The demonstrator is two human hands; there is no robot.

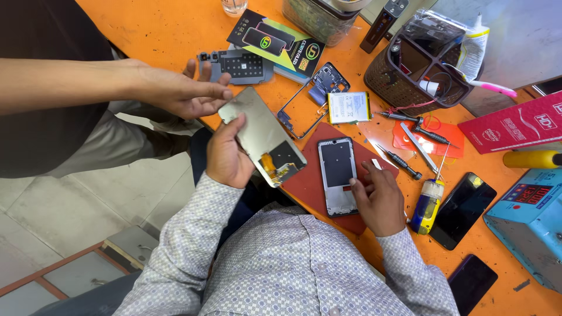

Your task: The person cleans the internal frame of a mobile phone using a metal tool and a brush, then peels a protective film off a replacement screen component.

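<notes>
Hands, two, yours, over an orange workbench (175,29). Your left hand (225,155) grips a detached phone display panel (260,136) by its near-left edge, fingers curled under it and thumb on top; the panel is lifted off the bench, tilted, grey back upward, with an orange flex cable (270,167) at its near end. Your right hand (379,199) rests on a dark red mat (304,184), fingers loosely bent, fingertips touching the right edge of a phone frame (338,174) lying flat on that mat.

Another person's hand (184,90) reaches in from the left, palm open and fingers spread, just beside the far corner of the panel; whether it touches cannot be told.

Items about: bare midframe (310,99) and flat battery (349,107) just beyond the mat; grey back cover (237,65) farther left; screwdrivers (404,161) and tweezers to the right; yellow-and-blue bottle (426,205) near your right hand; dark phone (462,209) beside it; brown basket (410,73) at the far right; blue metered box (527,222) at the right edge.
</notes>
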